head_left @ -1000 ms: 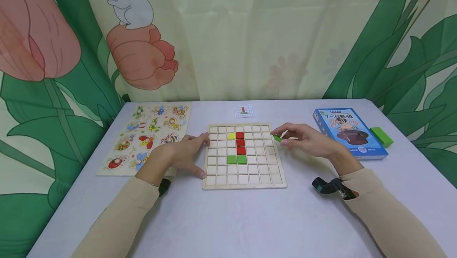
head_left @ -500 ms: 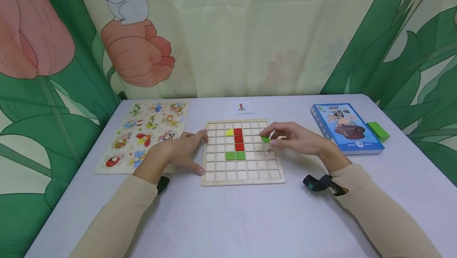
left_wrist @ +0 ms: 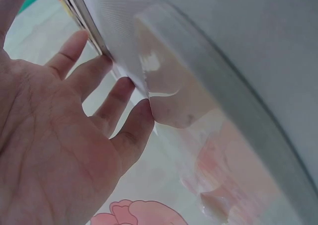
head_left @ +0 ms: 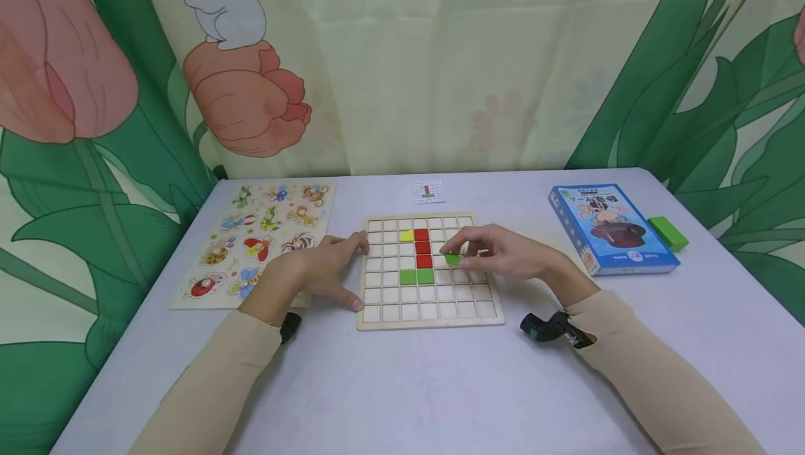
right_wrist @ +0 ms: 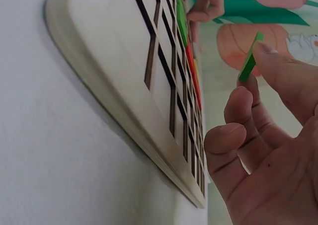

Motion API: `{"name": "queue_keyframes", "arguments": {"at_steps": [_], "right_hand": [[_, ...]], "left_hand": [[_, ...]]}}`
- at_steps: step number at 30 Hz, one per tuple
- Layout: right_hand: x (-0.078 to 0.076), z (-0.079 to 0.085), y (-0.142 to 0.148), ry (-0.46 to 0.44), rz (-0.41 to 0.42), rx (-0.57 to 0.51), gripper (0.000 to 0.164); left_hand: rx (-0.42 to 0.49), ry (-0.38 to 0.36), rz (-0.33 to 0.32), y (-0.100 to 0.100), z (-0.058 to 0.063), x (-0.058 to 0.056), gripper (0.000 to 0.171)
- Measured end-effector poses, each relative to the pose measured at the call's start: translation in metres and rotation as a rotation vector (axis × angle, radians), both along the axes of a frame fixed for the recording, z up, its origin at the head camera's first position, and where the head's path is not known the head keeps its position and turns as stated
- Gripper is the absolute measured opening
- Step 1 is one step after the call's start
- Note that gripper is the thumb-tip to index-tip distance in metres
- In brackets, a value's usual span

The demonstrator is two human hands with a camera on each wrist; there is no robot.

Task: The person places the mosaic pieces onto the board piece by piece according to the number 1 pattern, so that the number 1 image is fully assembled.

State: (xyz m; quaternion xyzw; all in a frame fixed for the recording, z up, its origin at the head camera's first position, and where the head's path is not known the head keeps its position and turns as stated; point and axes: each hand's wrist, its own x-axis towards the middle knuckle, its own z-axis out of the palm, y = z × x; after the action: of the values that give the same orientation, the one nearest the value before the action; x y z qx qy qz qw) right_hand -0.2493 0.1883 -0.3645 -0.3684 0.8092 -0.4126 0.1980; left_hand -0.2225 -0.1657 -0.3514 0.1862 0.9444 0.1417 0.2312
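A wooden grid board (head_left: 434,323) lies in the middle of the table in the head view. Red tiles (head_left: 423,247) form a short column in its cells, with a yellow piece (head_left: 406,235) beside the top one and two green tiles (head_left: 408,277) below. Between thumb and fingertip my right hand (head_left: 506,254) pinches a small green tile (head_left: 453,258), over the cells right of the red column. The right wrist view shows this green tile (right_wrist: 250,61) edge-on. My left hand (head_left: 321,270) has its fingers spread, fingertips and thumb against the board's left edge.
Behind the board lies a small pattern card (head_left: 428,191). A sheet of cartoon insects (head_left: 216,259) is at the left, partly under the left hand in this view. On the right are a blue box (head_left: 613,231) and a green block (head_left: 669,233). A printed curtain (head_left: 409,91) hangs behind.
My right hand has carried the green tile leftward, from the board's right edge to over the cells near the red column. The left hand has stayed at the left edge.
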Motion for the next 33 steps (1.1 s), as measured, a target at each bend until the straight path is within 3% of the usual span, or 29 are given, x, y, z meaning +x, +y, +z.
{"name": "queue_keyframes", "arguments": {"at_steps": [16, 33], "right_hand": [[0.001, -0.009, -0.011, 0.074, 0.042, 0.084, 0.032], [0.002, -0.011, -0.014, 0.149, 0.015, 0.138, 0.034]], "left_hand": [[-0.017, -0.012, 0.006, 0.003, 0.001, -0.002, 0.102], [-0.017, -0.021, 0.016, 0.003, 0.000, -0.003, 0.096]]}}
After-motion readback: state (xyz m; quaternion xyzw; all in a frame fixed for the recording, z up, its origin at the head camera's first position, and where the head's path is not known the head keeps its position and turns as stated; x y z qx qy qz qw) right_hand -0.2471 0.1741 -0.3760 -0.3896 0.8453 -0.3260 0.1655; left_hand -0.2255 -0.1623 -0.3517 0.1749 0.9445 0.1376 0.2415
